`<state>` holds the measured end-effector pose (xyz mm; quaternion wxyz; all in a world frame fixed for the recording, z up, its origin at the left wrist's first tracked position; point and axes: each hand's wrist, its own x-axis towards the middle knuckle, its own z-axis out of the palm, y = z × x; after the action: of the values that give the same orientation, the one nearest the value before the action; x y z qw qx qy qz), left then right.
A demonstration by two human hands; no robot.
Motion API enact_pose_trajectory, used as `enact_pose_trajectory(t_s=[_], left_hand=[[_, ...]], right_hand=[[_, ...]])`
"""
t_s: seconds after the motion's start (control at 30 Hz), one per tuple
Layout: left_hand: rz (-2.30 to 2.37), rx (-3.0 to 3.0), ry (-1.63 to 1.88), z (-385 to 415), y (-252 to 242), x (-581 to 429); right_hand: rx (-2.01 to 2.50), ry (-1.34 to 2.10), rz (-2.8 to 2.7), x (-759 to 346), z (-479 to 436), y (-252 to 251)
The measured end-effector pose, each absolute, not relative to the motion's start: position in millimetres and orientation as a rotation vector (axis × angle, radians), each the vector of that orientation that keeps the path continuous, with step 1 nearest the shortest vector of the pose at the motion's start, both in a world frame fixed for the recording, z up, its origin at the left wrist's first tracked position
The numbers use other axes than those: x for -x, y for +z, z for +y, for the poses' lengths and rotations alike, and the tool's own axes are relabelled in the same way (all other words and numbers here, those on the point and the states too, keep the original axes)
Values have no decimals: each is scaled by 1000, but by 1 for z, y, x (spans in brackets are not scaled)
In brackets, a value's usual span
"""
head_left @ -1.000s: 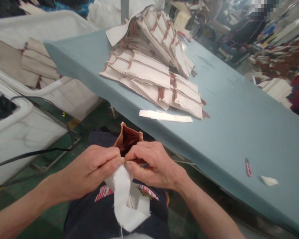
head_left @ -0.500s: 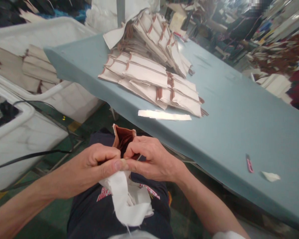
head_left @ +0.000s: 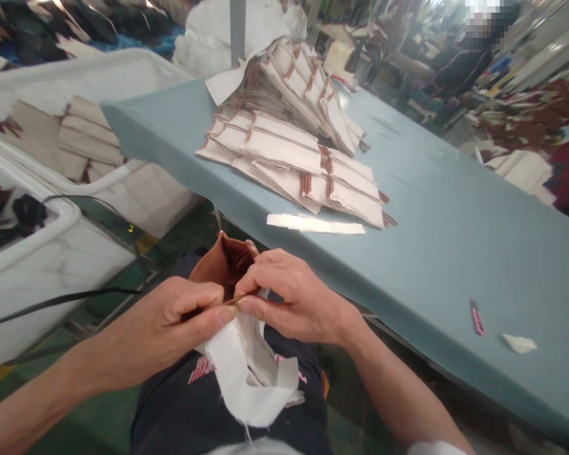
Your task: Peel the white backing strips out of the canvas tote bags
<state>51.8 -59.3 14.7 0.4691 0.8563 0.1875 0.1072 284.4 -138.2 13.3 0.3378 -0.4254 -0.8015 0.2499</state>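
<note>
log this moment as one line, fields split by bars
left hand: pinching brown piece at edge | right hand: pinching same edge | white strip: below hands | table: cream stacks, pink-handled tool

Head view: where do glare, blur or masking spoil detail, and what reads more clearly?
Head view, blue-grey table: the pale strips look washed out; head view, upper right: the background is smeared, with pixel blocks masking part of a co-worker; head view, lower centre: the left hand and right hand look clearer.
</note>
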Motion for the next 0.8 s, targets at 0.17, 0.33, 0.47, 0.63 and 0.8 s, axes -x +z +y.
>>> enact_pose_trajectory(t_s=[0.17, 0.33, 0.47, 0.63, 0.8], left_hand=[[499, -2225, 560, -85, 9, -56], [614, -2079, 705, -93, -7, -55], [826, -1998, 724, -81, -18, -55], [1052, -1899, 720, -75, -19, -52], [1199, -1733, 731, -74, -20, -51]], right_hand=[[1095, 691, -2068, -279, -144, 6], [1195, 772, -1639, -278, -154, 6], [1373, 1030, -1458, -274, -162, 6], [1610, 906, -1710, -261, -186, -29], [1639, 318, -1823, -266, -221, -63]])
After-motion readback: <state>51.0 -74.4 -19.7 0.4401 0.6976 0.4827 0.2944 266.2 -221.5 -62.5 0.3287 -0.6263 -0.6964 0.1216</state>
